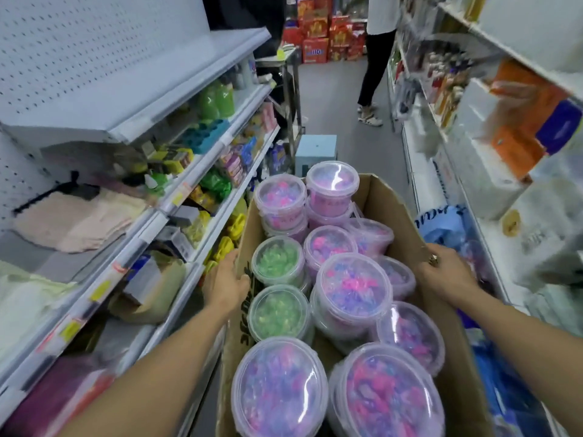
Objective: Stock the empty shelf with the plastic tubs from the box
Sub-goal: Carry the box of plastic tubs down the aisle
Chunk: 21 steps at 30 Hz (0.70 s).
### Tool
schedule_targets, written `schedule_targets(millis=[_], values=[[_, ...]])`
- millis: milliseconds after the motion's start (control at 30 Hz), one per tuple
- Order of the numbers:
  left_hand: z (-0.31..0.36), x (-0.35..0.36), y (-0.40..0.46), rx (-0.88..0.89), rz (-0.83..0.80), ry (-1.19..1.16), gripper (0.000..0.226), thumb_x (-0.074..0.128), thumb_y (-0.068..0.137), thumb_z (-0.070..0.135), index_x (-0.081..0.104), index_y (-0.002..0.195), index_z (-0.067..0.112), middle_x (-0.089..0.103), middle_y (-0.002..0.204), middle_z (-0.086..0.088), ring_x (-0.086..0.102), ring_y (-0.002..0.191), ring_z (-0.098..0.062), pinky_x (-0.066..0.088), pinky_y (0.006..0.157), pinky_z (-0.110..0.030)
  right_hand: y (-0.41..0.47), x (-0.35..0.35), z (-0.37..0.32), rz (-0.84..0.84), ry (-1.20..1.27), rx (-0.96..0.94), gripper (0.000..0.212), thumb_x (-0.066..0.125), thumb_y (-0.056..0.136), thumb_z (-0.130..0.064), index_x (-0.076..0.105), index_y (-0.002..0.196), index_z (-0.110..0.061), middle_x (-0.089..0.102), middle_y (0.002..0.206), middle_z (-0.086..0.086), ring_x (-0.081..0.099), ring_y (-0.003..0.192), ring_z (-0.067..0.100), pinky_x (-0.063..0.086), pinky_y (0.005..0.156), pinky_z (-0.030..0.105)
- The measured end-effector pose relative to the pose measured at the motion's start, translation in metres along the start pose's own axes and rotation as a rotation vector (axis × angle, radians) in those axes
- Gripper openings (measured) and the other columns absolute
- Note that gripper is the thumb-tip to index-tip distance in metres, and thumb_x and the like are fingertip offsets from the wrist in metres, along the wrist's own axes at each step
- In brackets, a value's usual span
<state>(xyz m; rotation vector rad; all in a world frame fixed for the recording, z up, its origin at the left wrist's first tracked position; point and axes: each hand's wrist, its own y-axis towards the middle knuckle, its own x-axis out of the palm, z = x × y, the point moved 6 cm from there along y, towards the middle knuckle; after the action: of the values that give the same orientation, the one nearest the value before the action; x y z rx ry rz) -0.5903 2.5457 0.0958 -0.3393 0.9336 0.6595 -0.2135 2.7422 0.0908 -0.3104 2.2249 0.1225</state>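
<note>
A brown cardboard box [400, 216] fills the lower middle of the head view, packed with several clear-lidded plastic tubs. Most tubs hold pink and purple pieces [353, 285]; two hold green ones [277, 261]. My left hand [225, 283] grips the box's left wall, thumb over the rim. On the right wall, my right hand [444, 272] grips the rim with curled fingers. An empty white shelf [157, 99] with a pegboard back sits at the upper left.
Stocked shelves run down the left, with folded cloths [79, 219], green bottles and small packets. Right shelves hold boxed goods and white packs. A person's legs [373, 74] stand in the aisle ahead, beyond a light blue stool [315, 149]. Blue bags [457, 228] lie right of the box.
</note>
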Motion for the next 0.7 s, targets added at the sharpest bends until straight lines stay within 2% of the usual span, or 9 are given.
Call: schedule_targets(millis=[67, 167, 233, 300, 433, 500, 567, 700], values=[[0.02, 0.014, 0.049, -0.026, -0.014, -0.037, 0.056, 0.063, 0.083, 0.018, 0.047, 0.137, 0.025, 0.07, 0.111, -0.004, 0.066, 0.089, -0.027, 0.052, 0.074, -0.032, 0.062, 0.0, -0.002, -0.003, 0.022, -0.002, 0.009, 0.051, 0.076, -0.009, 0.055, 0.076, -0.017, 0.064, 0.07, 0.009, 0.061, 0.067, 0.03, 0.049, 0.06, 0.037], [0.046, 0.031, 0.124, -0.047, -0.032, -0.046, 0.055, 0.06, 0.08, 0.024, 0.047, 0.134, 0.03, 0.07, 0.105, -0.002, 0.066, 0.083, -0.026, 0.056, 0.072, -0.036, 0.15, -0.003, -0.007, 0.035, 0.02, -0.003, 0.016, 0.051, 0.074, -0.013, 0.061, 0.087, -0.012, 0.067, 0.075, 0.013, 0.063, 0.071, 0.032, 0.054, 0.067, 0.043], [0.061, 0.043, 0.175, -0.063, -0.033, -0.055, 0.057, 0.059, 0.08, 0.025, 0.046, 0.135, 0.028, 0.071, 0.1, -0.002, 0.066, 0.08, -0.025, 0.056, 0.071, -0.037, 0.206, -0.005, -0.013, 0.042, 0.013, 0.016, 0.016, 0.053, 0.078, -0.009, 0.061, 0.091, -0.011, 0.067, 0.076, 0.013, 0.063, 0.072, 0.033, 0.053, 0.069, 0.042], [0.082, 0.049, 0.224, -0.056, -0.017, -0.032, 0.057, 0.061, 0.082, 0.02, 0.046, 0.137, 0.026, 0.071, 0.095, -0.001, 0.066, 0.078, -0.024, 0.054, 0.069, -0.033, 0.259, -0.002, -0.019, 0.03, 0.003, 0.015, 0.011, 0.053, 0.078, -0.007, 0.059, 0.086, -0.012, 0.064, 0.07, 0.012, 0.061, 0.069, 0.033, 0.049, 0.064, 0.039], [0.109, 0.075, 0.33, -0.047, -0.022, -0.023, 0.055, 0.06, 0.086, 0.013, 0.047, 0.138, 0.02, 0.07, 0.103, -0.006, 0.065, 0.086, -0.03, 0.049, 0.072, -0.031, 0.371, 0.013, -0.026, 0.018, -0.037, -0.001, 0.009, 0.052, 0.076, -0.018, 0.055, 0.082, -0.012, 0.061, 0.067, 0.008, 0.058, 0.067, 0.032, 0.046, 0.061, 0.034], [0.122, 0.088, 0.382, -0.048, -0.016, -0.008, 0.058, 0.061, 0.086, 0.012, 0.044, 0.142, 0.015, 0.067, 0.116, -0.01, 0.063, 0.101, -0.032, 0.048, 0.083, -0.034, 0.427, 0.023, -0.028, 0.018, -0.047, -0.004, 0.016, 0.05, 0.073, -0.022, 0.055, 0.084, -0.012, 0.062, 0.069, 0.008, 0.058, 0.068, 0.032, 0.048, 0.063, 0.036], [0.134, 0.1, 0.436, -0.041, -0.018, -0.01, 0.056, 0.062, 0.086, 0.01, 0.046, 0.139, 0.013, 0.064, 0.125, -0.012, 0.06, 0.111, -0.033, 0.046, 0.091, -0.037, 0.48, 0.031, -0.034, 0.022, -0.054, 0.003, 0.015, 0.052, 0.075, -0.019, 0.057, 0.087, -0.013, 0.063, 0.071, 0.009, 0.06, 0.071, 0.033, 0.05, 0.066, 0.038], [0.153, 0.123, 0.544, -0.079, -0.038, -0.026, 0.061, 0.063, 0.085, 0.013, 0.042, 0.142, 0.019, 0.067, 0.117, -0.013, 0.066, 0.097, -0.032, 0.053, 0.086, -0.04, 0.578, 0.038, -0.047, 0.027, -0.078, 0.045, 0.019, 0.055, 0.079, -0.014, 0.061, 0.097, -0.018, 0.063, 0.072, 0.007, 0.061, 0.074, 0.033, 0.05, 0.069, 0.036]])
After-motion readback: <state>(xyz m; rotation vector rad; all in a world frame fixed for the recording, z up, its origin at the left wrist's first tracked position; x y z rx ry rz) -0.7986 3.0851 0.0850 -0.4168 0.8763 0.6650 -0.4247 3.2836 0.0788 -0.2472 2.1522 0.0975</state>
